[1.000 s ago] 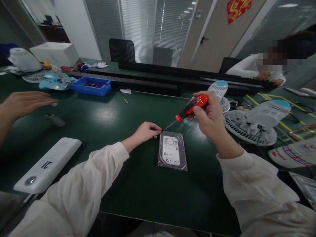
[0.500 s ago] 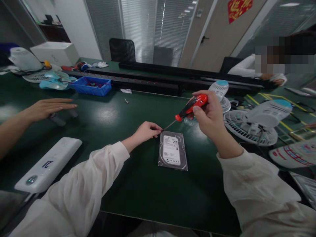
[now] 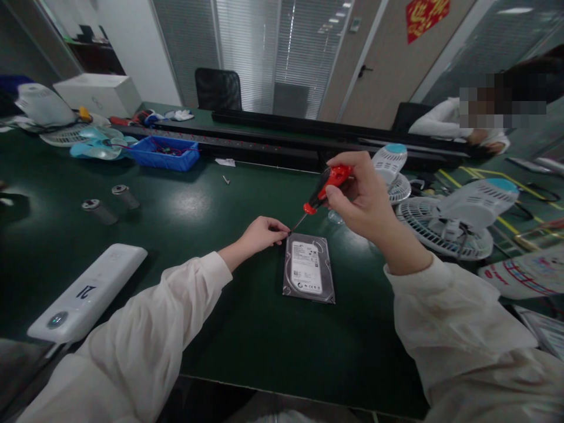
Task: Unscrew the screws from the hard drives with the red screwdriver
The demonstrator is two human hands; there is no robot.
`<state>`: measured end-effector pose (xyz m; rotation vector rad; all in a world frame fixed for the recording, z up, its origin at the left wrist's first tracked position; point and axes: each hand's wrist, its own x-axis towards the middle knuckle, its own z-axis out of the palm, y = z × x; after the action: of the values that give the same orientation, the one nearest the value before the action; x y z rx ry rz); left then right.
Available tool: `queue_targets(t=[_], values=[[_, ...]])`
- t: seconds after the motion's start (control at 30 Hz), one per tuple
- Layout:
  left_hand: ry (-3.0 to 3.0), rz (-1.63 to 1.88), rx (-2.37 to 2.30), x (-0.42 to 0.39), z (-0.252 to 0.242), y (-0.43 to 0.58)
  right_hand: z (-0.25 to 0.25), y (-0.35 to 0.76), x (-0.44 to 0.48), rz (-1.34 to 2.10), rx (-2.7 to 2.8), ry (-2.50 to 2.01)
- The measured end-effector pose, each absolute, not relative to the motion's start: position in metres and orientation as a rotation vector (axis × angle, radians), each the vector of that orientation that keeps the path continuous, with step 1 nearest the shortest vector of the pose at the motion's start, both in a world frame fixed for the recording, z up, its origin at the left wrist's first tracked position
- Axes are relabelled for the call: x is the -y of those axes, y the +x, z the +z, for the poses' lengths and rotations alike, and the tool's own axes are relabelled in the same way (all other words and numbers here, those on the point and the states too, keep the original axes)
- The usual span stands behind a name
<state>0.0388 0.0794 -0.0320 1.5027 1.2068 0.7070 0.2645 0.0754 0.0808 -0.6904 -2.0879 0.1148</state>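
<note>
A silver hard drive (image 3: 308, 268) with a white label lies flat on the dark green table (image 3: 247, 329). My left hand (image 3: 262, 234) rests at the drive's far left corner, its fingers pinched together around the tip of the screwdriver. My right hand (image 3: 359, 197) is closed round the red handle of that screwdriver (image 3: 324, 188), held above and behind the drive. The thin shaft slopes down to the left, and its tip meets the drive's corner beside my left fingers.
Two small grey cylinders (image 3: 110, 202) lie at the left. A white device marked 21 (image 3: 86, 294) is near the front left. A blue bin (image 3: 165, 153) and fan parts lie behind. White desk fans (image 3: 458, 217) crowd the right. Another person (image 3: 462, 126) sits at the far right.
My right hand has swung the screwdriver handle up and to the left, so the shaft stands steeper. Another person's hand at the left has drawn away, uncovering the two cylinders.
</note>
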Motion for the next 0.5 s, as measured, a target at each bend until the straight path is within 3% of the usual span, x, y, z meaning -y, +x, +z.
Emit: queue_targets(t=[0.5], values=[[1.509,0.724,-1.219,-0.0761,-0.028,0.0401,0.0808,0.2638,-0.0791,0.086,2.094,-0.615]])
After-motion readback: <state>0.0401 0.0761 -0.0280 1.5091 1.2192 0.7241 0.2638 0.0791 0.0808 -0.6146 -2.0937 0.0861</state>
